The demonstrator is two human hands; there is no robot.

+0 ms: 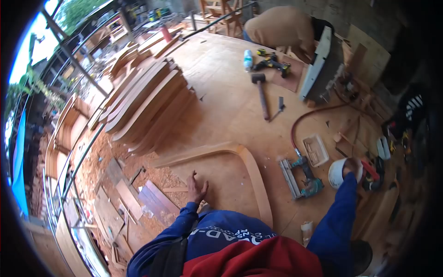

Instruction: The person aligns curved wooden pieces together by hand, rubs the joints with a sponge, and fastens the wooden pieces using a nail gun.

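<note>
My left hand [197, 188] is over the near edge of the plywood worktable, its fingers apart and nothing in them. Just ahead of it lies a bent wooden frame piece [255, 175], curving across the table and back toward my body. My right hand [351, 167] reaches into a white round tub [337, 173], so its fingers are hidden. Left of the tub rests a teal nail gun [302, 177], joined to a reddish air hose [318, 111]. Beside it is a clear plastic box [315, 150] with small strips inside.
A tall stack of curved wooden pieces [147, 101] stands at the table's left. Farther back lie a mallet [262, 94], a cordless drill [274, 64] and a bottle [248, 60]. A person [281, 30] bends over the far side. Scrap boards [157, 201] and sawdust lie at left.
</note>
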